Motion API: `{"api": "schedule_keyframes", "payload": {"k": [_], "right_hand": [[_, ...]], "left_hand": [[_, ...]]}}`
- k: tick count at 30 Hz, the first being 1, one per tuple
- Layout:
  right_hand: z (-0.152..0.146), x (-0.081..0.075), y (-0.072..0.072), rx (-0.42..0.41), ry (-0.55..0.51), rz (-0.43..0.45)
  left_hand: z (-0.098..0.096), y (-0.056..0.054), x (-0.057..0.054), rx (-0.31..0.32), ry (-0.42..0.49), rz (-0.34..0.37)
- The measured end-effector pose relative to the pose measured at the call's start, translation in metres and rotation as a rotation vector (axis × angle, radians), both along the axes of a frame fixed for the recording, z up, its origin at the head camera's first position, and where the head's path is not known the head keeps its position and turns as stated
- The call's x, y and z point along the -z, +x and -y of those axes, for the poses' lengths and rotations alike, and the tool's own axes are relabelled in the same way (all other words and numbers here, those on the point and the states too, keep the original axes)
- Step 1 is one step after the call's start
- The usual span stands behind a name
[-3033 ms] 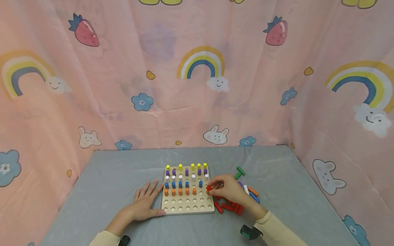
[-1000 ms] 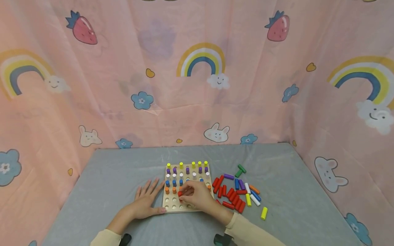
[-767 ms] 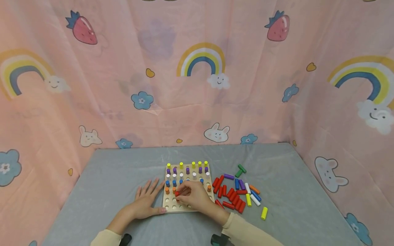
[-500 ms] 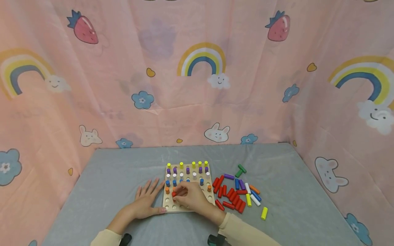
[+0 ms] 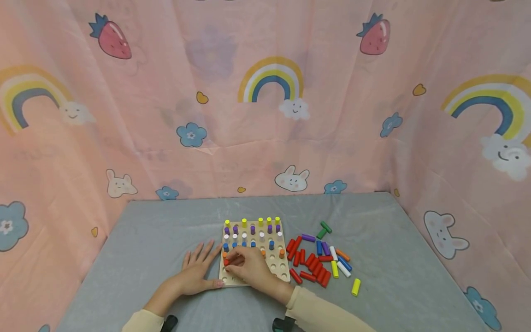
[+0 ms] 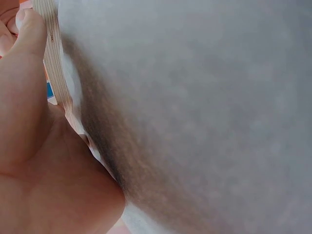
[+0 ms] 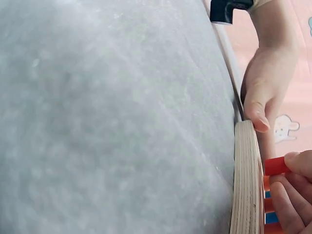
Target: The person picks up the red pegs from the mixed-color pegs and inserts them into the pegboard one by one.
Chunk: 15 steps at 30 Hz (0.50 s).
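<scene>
A wooden pegboard [image 5: 283, 273] lies on the grey table, with rows of yellow, purple, white, blue and orange pegs standing in it. My right hand [image 5: 250, 267] pinches a red peg [image 5: 226, 262] between thumb and fingertips at the board's left side, just in front of the orange row. In the right wrist view the red peg [image 7: 276, 166] stands out from the board face; whether its end sits in a hole, I cannot tell. My left hand [image 5: 195, 275] rests with fingers spread beside the board, its thumb at the near left corner. Part of the board is hidden behind my right hand.
Right of the board lies a loose cluster of red pegs [image 5: 317, 268]. Around it are purple, blue, white, orange and yellow pegs [image 5: 356, 287], with green pegs [image 5: 326, 227] farther back. A pink patterned curtain [image 5: 265, 147] surrounds the table [image 5: 174, 230].
From the board's right edge, my right hand has moved left across it with the red peg, passing along the front of the orange row. My left hand has stayed in place.
</scene>
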State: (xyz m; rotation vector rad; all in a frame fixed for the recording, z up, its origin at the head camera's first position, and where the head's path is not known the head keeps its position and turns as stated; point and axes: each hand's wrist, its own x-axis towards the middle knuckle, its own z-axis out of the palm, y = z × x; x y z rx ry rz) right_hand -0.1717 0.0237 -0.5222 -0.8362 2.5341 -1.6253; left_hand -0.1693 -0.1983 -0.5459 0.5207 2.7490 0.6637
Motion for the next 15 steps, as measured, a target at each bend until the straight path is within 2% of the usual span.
{"api": "schedule_keyframes", "payload": {"k": [9,15], "right_hand": [[0.007,0.003,0.002,0.000,-0.004,0.009],[0.008,0.004,0.002,0.001,0.006,0.002]], "left_hand": [[0.002,0.001,0.002,0.007,0.013,-0.029],[-0.002,0.004,-0.011,0.018,0.022,0.002]]}}
